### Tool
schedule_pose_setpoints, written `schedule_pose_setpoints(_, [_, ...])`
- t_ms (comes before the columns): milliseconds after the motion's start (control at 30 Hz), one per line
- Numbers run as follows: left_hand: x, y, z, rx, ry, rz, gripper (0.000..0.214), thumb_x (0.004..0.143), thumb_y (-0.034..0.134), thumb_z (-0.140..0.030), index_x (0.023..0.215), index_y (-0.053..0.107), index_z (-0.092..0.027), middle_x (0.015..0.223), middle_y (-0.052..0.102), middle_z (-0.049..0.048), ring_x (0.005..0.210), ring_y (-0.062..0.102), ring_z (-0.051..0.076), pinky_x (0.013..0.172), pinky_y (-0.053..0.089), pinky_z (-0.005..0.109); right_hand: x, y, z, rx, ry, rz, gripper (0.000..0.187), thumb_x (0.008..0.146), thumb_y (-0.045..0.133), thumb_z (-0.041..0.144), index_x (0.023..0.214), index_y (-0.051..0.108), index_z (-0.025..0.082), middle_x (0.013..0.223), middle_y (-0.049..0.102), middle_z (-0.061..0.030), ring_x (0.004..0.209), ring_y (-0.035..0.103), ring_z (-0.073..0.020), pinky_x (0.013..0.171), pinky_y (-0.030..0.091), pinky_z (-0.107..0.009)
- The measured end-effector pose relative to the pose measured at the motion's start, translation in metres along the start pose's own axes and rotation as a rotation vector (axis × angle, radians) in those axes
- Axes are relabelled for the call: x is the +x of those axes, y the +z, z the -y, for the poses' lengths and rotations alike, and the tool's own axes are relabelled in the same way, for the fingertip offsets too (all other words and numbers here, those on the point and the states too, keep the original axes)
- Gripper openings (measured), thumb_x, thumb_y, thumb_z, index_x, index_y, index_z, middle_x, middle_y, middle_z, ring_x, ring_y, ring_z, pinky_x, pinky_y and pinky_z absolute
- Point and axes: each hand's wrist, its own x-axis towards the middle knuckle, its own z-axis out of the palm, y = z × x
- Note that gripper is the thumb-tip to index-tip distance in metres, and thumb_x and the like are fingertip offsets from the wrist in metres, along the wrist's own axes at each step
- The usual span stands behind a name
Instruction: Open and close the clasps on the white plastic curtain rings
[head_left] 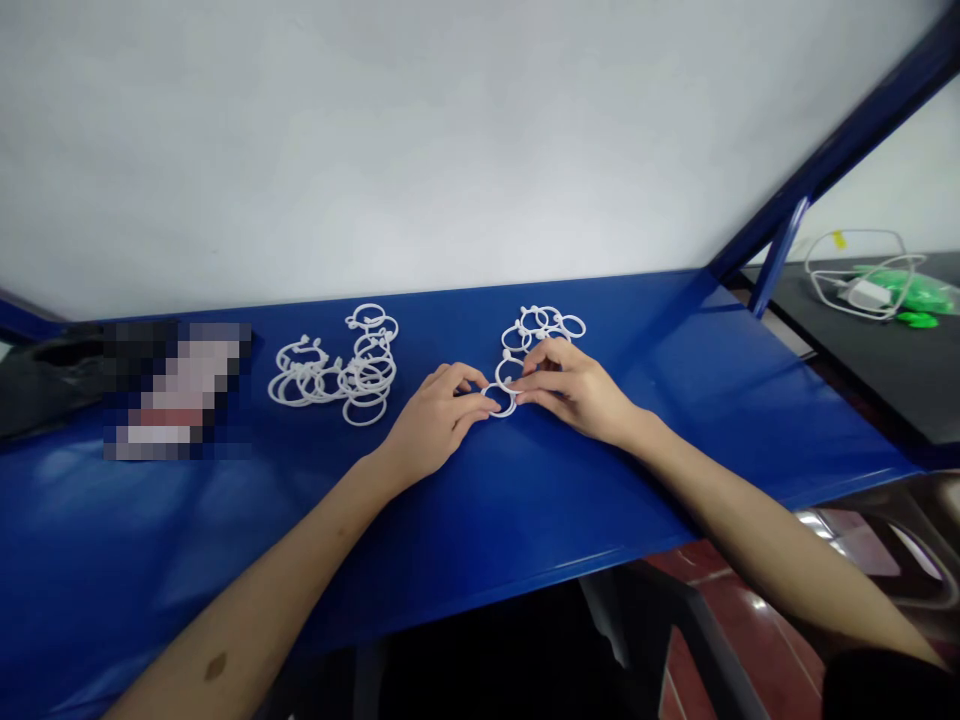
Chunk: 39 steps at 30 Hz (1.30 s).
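Both hands meet over the middle of the blue table (pixel 465 520), each on a thin white plastic ring with small balls at its opening, like a shower curtain ring. Between thumb and fingertips, my left hand (pixel 427 425) pinches the lower white ring (pixel 501 415). My right hand (pixel 574 390) is closed on the upper white ring (pixel 498 374), which overlaps the lower one; whether they are linked I cannot tell. Just beyond the right fingers lies a small group of white rings (pixel 534 318). A larger heap of similar rings (pixel 367 372) rests left of my left hand.
A black bag or cloth (pixel 45 380) and a blurred-out flat item (pixel 187 385) lie at the left. A white wall (pixel 450 150) stands behind the table. To the right are a blue metal brace (pixel 780 255) and a dark table (pixel 862 350) with a white cable (pixel 814 290) and green plastic (pixel 911 290).
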Motion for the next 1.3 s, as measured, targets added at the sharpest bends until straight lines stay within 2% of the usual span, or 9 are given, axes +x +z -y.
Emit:
schedule_pose_setpoints(200, [0.001, 0.001, -0.002, 0.033, -0.003, 0.005, 0.017, 0.098, 0.057, -0.021, 0.102, 0.073, -0.023, 0.115, 0.063, 0.0069, 0.104, 0.058, 0.022, 0.093, 0.053, 0.044, 0.000, 0.005, 0.008, -0.069, -0.020, 0.077, 0.026, 0.101, 0.054, 0.036, 0.099, 0.076, 0.021, 0.109, 0.062, -0.0103, 0.094, 0.059, -0.0213, 0.079, 0.053, -0.037])
schedule_pose_setpoints(333, [0.001, 0.001, -0.003, -0.015, -0.067, -0.005, 0.011, 0.095, 0.061, -0.019, 0.105, 0.064, -0.021, 0.119, 0.066, 0.0064, 0.111, 0.059, 0.023, 0.098, 0.050, 0.044, 0.002, 0.009, 0.014, -0.124, -0.018, 0.132, 0.028, 0.102, 0.052, 0.035, 0.096, 0.074, 0.019, 0.109, 0.063, -0.0115, 0.094, 0.060, -0.0215, 0.080, 0.053, -0.037])
schedule_pose_setpoints(500, [0.002, 0.000, -0.005, -0.024, -0.201, 0.001, 0.027, 0.090, 0.069, -0.022, 0.113, 0.057, -0.022, 0.110, 0.069, 0.0041, 0.106, 0.062, 0.024, 0.093, 0.052, 0.042, 0.004, 0.016, 0.016, -0.150, -0.003, 0.183, 0.028, 0.104, 0.049, 0.033, 0.101, 0.072, 0.017, 0.111, 0.066, -0.0108, 0.096, 0.062, -0.0220, 0.083, 0.053, -0.037])
schedule_pose_setpoints(767, [0.002, 0.003, -0.007, -0.019, -0.194, 0.000, 0.035, 0.089, 0.072, -0.025, 0.119, 0.054, -0.021, 0.114, 0.069, 0.0054, 0.108, 0.061, 0.024, 0.095, 0.051, 0.043, 0.005, 0.018, 0.020, -0.201, -0.043, 0.253, 0.029, 0.105, 0.046, 0.033, 0.103, 0.069, 0.015, 0.103, 0.067, -0.0105, 0.090, 0.059, -0.0211, 0.080, 0.051, -0.036])
schedule_pose_setpoints(867, [0.001, 0.003, -0.008, 0.042, -0.146, -0.001, 0.032, 0.091, 0.069, -0.028, 0.119, 0.055, -0.020, 0.116, 0.065, 0.0072, 0.108, 0.058, 0.025, 0.097, 0.049, 0.043, 0.006, 0.018, 0.023, -0.291, -0.073, 0.264, 0.030, 0.106, 0.042, 0.029, 0.098, 0.067, 0.014, 0.099, 0.066, -0.0102, 0.085, 0.058, -0.0208, 0.077, 0.049, -0.035])
schedule_pose_setpoints(1000, [0.002, 0.003, -0.013, 0.181, 0.015, -0.032, 0.018, 0.096, 0.061, -0.026, 0.113, 0.059, -0.019, 0.120, 0.063, 0.0096, 0.109, 0.057, 0.025, 0.096, 0.047, 0.041, 0.005, 0.017, 0.027, -0.439, -0.156, 0.277, 0.031, 0.107, 0.038, 0.020, 0.093, 0.064, 0.013, 0.092, 0.065, -0.0102, 0.078, 0.054, -0.0201, 0.073, 0.046, -0.034])
schedule_pose_setpoints(1100, [0.003, 0.003, -0.015, 0.282, 0.119, 0.023, 0.010, 0.100, 0.054, -0.027, 0.099, 0.059, -0.019, 0.101, 0.069, 0.0052, 0.092, 0.059, 0.022, 0.082, 0.045, 0.036, 0.004, 0.015, 0.029, -0.463, -0.213, 0.267, 0.033, 0.107, 0.034, 0.016, 0.092, 0.063, 0.012, 0.086, 0.063, -0.0093, 0.075, 0.052, -0.0196, 0.070, 0.045, -0.033])
schedule_pose_setpoints(1200, [0.005, 0.001, -0.013, 0.373, 0.187, 0.041, 0.023, 0.103, 0.048, -0.031, 0.085, 0.055, -0.019, 0.080, 0.066, 0.0024, 0.078, 0.057, 0.019, 0.072, 0.041, 0.034, 0.002, 0.014, 0.029, -0.450, -0.229, 0.242, 0.036, 0.107, 0.030, 0.014, 0.089, 0.061, 0.014, 0.085, 0.062, -0.0080, 0.074, 0.050, -0.0190, 0.069, 0.044, -0.032])
schedule_pose_setpoints(1300, [0.006, -0.001, -0.012, 0.425, 0.261, 0.021, 0.029, 0.106, 0.043, -0.028, 0.079, 0.053, -0.019, 0.073, 0.062, 0.0013, 0.070, 0.056, 0.018, 0.068, 0.038, 0.033, 0.003, 0.015, 0.029, -0.455, -0.234, 0.218, 0.037, 0.107, 0.029, 0.014, 0.088, 0.060, 0.014, 0.085, 0.061, -0.0079, 0.075, 0.050, -0.0190, 0.069, 0.044, -0.031])
